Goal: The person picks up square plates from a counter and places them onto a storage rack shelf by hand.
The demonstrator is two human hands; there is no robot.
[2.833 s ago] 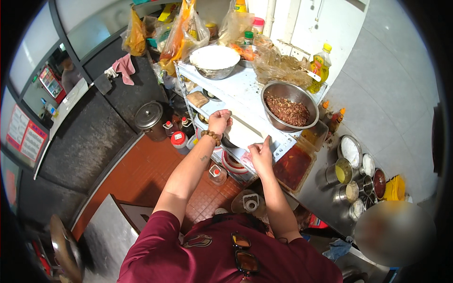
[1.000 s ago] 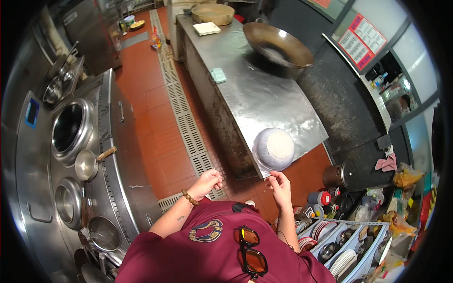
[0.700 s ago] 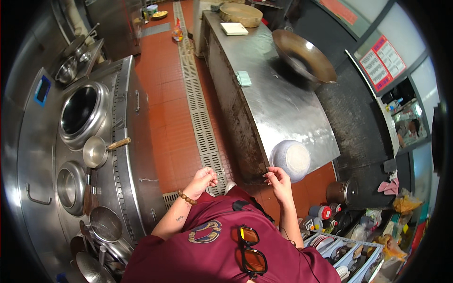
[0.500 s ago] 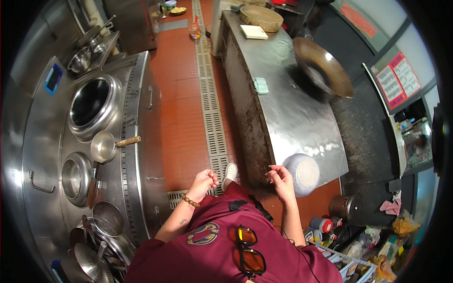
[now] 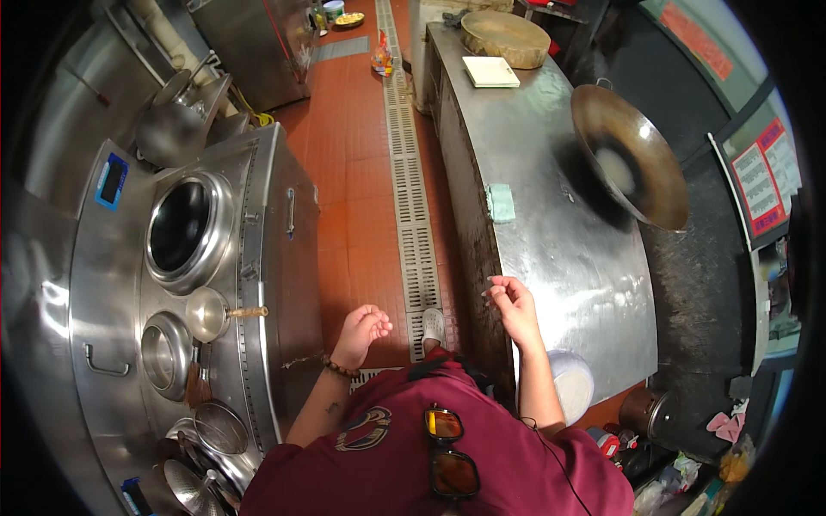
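Observation:
My left hand [image 5: 362, 336] hangs in front of me over the tiled floor, a beaded bracelet at its wrist. Its fingers are loosely bent and hold nothing I can see. Over the near left edge of the steel counter [image 5: 602, 284] is my right hand [image 5: 513, 311], fingers bent and slightly apart, also with nothing visible in it. A pale rounded vessel [image 5: 575, 387], its flat base facing up, sits beside my right forearm, which partly hides it. Farther up the counter edge lies a folded light-green cloth [image 5: 499, 203].
A large wok [image 5: 641, 155] leans at the counter's right, with a white square dish [image 5: 490, 72] and round chopping block [image 5: 506, 38] beyond. On the left, the steel range [image 5: 288, 258] carries a ladle [image 5: 209, 315] and strainers [image 5: 221, 427]. A floor drain grate [image 5: 411, 189] runs between.
I have moved forward along the aisle; range and counter now sit lower in view. The pale vessel has dropped back beside my right forearm. Both hands stay bent in front of me.

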